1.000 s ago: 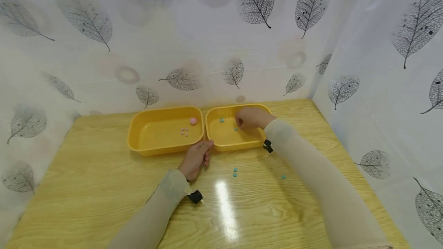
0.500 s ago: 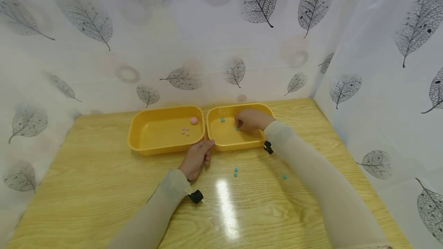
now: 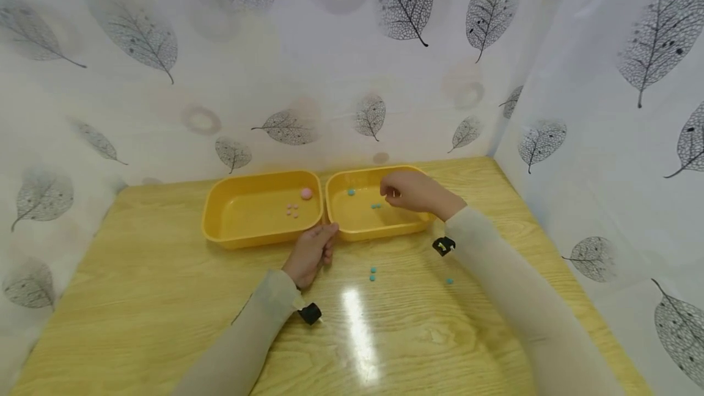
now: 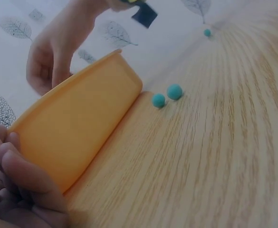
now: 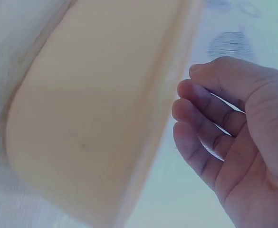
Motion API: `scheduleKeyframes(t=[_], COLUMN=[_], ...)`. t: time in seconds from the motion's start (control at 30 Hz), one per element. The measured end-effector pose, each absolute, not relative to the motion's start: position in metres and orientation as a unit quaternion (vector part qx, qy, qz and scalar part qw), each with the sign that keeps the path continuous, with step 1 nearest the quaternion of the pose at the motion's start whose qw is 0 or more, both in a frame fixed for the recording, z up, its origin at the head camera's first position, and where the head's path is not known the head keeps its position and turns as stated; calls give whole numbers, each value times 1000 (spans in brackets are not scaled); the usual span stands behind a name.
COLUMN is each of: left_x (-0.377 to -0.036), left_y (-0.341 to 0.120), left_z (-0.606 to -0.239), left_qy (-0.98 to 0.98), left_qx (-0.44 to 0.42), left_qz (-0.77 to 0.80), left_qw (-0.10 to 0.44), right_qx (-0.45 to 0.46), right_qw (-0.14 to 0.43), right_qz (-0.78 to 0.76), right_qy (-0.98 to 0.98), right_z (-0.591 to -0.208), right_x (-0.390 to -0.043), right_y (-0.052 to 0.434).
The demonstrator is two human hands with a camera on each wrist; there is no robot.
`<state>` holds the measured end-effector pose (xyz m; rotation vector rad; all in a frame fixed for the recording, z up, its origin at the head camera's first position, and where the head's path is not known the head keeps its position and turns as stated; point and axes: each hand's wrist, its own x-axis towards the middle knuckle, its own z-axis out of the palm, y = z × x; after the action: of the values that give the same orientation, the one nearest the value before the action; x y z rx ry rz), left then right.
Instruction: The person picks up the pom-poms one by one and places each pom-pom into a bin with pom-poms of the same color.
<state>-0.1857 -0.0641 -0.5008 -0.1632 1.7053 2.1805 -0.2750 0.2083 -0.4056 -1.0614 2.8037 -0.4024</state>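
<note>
- Since half a second ago, the right hand (image 3: 415, 191) has moved back toward the person's right; two small teal balls (image 3: 376, 206) are now seen side by side on the floor of the right tray (image 3: 379, 234), where before only one was visible beside the fingers.
- Right hand is above the right part of this tray. Its fingers are bent loosely, with a narrow gap to the thumb, and in the right wrist view they hold nothing.
- Left hand (image 3: 309, 255) has stayed at the near left corner of the right tray. Its thumb and a finger pinch the rim there, and the other fingers are curled below, beside the outer wall.
- Inside the right tray, near its far left corner, lies also a larger teal ball (image 3: 351, 192), apart from the small two. Whether those two touch each other, I cannot tell.
- On the wooden table (image 3: 165, 298), in front of the right tray, one near teal ball (image 3: 372, 278) lies just beside another teal ball (image 3: 373, 270); a lone teal ball (image 3: 449, 281) rests farther to the right.
- Left tray (image 3: 242, 219) stands close beside the right one. It contains a large pink ball (image 3: 306, 194) near the far right corner and four small pink balls (image 3: 296, 206), grouped in a square.
- Behind the table hangs a white sheet (image 3: 308, 66) with grey leaf prints.
</note>
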Motion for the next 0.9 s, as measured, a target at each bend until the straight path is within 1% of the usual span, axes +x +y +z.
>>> scheduleKeyframes(t=[0.03, 0.13, 0.27, 0.43, 0.53, 0.67, 0.73, 0.8, 0.9], left_x=[-186, -186, -187, -187, -188, -188, -188, -188, -188], left_y=[-64, -64, -64, -64, -64, -64, -64, -63, -62], left_z=[-501, -500, -501, -503, -503, -502, -502, -502, -503], left_qy=[605, 607, 609, 609, 611, 614, 613, 611, 610], left_qx=[-57, -57, -60, -61, -59, -58, -60, -62, -61], left_qz=[773, 773, 772, 771, 769, 767, 768, 770, 770], left_qw=[182, 177, 173, 176, 177, 176, 175, 175, 176], right_qx=[-352, -353, -357, -354, -332, -247, -197, -156, -120], right_qw=[51, 58, 101, 142, 196, 317, 367, 399, 419], right_qz=[-132, -122, -109, -106, -104, -103, -101, -93, -77], right_qy=[925, 926, 922, 918, 917, 910, 903, 899, 897], right_z=[-403, -397, -395, -401, -404, -403, -404, -406, -410], right_x=[-269, -250, -226, -203, -195, -189, -186, -184, -181], right_y=[211, 218, 227, 240, 248, 255, 257, 258, 260])
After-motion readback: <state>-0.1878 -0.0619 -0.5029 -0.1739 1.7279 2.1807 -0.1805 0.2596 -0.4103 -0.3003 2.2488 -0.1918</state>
